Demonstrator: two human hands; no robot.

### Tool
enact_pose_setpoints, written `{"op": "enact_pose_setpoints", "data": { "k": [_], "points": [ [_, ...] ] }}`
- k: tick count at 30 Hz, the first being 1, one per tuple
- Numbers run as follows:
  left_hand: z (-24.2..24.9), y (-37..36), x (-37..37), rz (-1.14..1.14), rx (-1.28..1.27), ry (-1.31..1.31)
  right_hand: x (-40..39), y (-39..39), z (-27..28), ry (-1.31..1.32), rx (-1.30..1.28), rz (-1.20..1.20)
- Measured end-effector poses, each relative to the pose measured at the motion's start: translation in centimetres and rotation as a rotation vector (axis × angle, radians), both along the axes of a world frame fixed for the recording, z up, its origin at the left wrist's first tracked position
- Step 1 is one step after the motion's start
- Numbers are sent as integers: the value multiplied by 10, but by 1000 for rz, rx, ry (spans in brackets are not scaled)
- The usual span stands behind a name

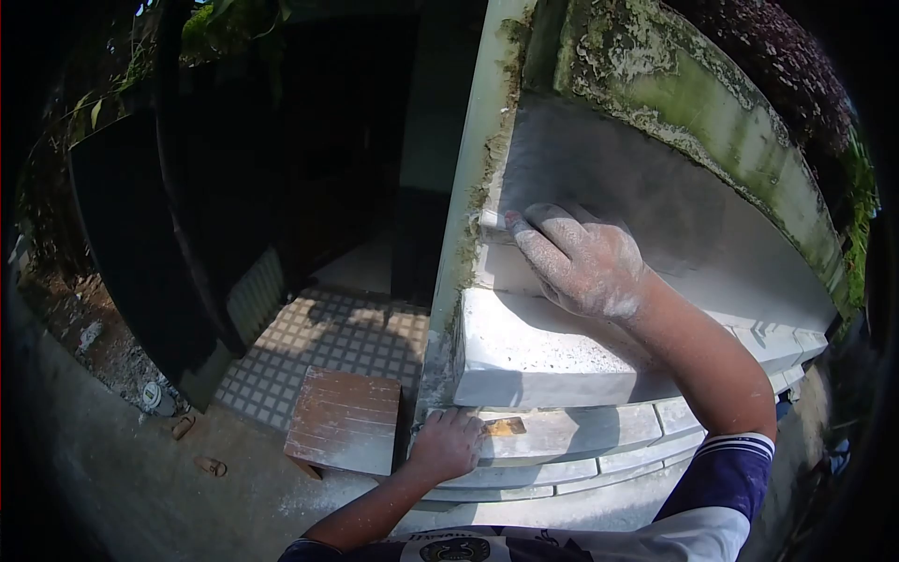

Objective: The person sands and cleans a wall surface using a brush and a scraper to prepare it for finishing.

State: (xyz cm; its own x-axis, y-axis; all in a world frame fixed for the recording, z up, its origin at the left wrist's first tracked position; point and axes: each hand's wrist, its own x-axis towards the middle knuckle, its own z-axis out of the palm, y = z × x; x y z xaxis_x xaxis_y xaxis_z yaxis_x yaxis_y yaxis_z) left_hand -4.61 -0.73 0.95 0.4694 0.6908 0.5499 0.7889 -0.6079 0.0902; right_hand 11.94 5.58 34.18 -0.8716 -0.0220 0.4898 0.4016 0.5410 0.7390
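Observation:
My right hand (585,262), coated in white dust, is pressed to the smooth grey-white wall panel (609,178) near its left end. Its fingers are closed and bent together; whatever lies under them is hidden. Just below it juts a thick white ledge (524,351) with dark specks scattered on top. Lower down, my left hand (451,442) has its fingers curled over the left end of a white stepped ledge (571,433). A yellow-brown patch (506,427) shows beside its fingertips.
A worn brown wooden stool (342,421) stands left of the wall on concrete ground. Behind it lies a checkered tile floor (281,356) in a dark doorway. A mossy curved rim (712,112) tops the wall. Sandals (212,465) lie at lower left.

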Motion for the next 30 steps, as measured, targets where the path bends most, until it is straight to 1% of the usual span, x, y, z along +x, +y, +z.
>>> {"op": "enact_pose_setpoints", "data": {
  "k": [1,3,6,9,10,13,16,19,22,25,28,30],
  "points": [
    [-1,-1,1,-2,2,-12,4,0,-13,-127,11,7],
    [1,1,1,-7,13,-31,11,-1,-6,-84,78,6],
    [0,2,1,-24,23,-43,7,2,34,206,282,22],
    [5,-1,2,11,-19,-4,-6,4,46,310,250,50],
    [6,-1,2,9,-20,-2,-3,6,33,312,201,9],
    [5,-1,1,11,-5,-9,1,-8,0,57,-37,-86],
    [2,1,1,-2,40,-28,17,-3,1,-91,50,-69],
    [2,3,2,-13,51,-43,11,12,41,240,332,76],
    [4,-1,4,6,13,-40,-3,19,46,300,430,135],
    [7,-1,4,16,17,-54,6,-5,2,46,40,-34],
    [1,-1,3,20,35,-42,28,-4,-19,-100,36,18],
    [-3,2,3,27,15,7,43,-2,-2,52,171,-13]
  ]
}}
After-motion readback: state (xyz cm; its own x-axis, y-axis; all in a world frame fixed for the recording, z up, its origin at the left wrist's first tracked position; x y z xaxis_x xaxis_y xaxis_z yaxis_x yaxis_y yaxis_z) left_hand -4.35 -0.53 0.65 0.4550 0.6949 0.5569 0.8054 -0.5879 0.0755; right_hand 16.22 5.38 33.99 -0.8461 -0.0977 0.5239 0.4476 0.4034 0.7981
